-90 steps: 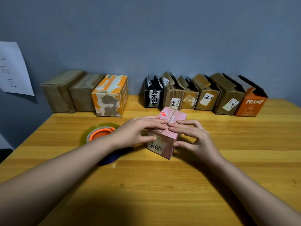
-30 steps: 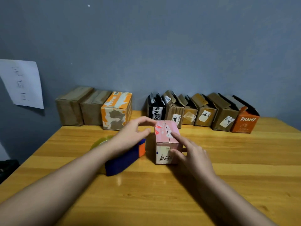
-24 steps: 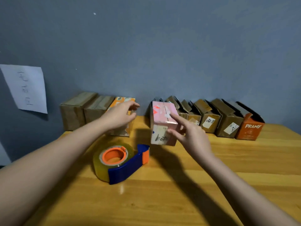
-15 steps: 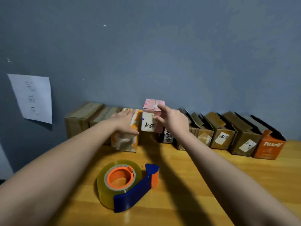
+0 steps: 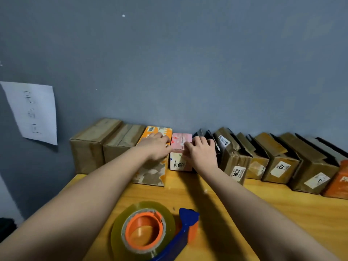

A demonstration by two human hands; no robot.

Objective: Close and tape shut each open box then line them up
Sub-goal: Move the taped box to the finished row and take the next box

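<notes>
A small pink box [image 5: 180, 162], flaps closed, stands on the wooden table [image 5: 282, 206] in the row against the wall. It sits between a closed orange-and-white box [image 5: 152, 172] and an open black box [image 5: 202, 133]. My right hand [image 5: 202, 152] grips the pink box's right top edge, thumb on its top. My left hand [image 5: 155, 147] rests flat on the orange-and-white box, with its thumb side against the pink box. A tape dispenser [image 5: 150, 230], blue and orange with a clear roll, lies near me.
Two closed brown boxes [image 5: 90, 147] [image 5: 120, 146] stand left of the orange-and-white one. Right of the black box stand several open brown boxes [image 5: 235, 166] and an orange box [image 5: 339, 183]. A paper sheet [image 5: 33, 112] hangs on the grey wall.
My right hand lifted the pink box off the middle of the table and set it into the back row. My left hand moved from the box onto the orange-and-white box.
</notes>
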